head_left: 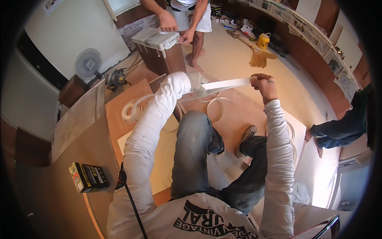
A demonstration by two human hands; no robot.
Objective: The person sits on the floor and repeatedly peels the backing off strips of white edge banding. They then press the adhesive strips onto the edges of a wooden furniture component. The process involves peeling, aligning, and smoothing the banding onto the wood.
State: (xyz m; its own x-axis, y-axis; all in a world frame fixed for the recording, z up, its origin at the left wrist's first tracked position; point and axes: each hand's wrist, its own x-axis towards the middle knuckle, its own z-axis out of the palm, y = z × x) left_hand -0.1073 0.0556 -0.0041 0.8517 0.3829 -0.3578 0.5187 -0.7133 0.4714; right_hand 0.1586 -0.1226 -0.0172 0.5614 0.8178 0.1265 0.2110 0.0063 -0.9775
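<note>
A long white strip of edge banding (229, 83) is stretched between my hands, in front of my knees. My left hand (196, 83), in a pale work glove, is closed around its left part. The bare fingers of my right hand (265, 87) pinch its right end. A narrower pale length runs from the strip down past my left hand. Below, on the brown boards, lie loose coils: one roll of banding (131, 110) left of my left forearm, a looser loop (216, 110) beyond my knee. More coiled strip (291, 135) shows beside my right forearm.
Ahead, another person's hands (168, 22) work at a brown cabinet box (161, 57) with a paper-covered top. A fan (88, 63), a power tool (116, 79), a broom (258, 59) and a yellow bucket (263, 40) stand around. A rectangular can (90, 177) is at lower left; another person's legs (334, 133) are at right.
</note>
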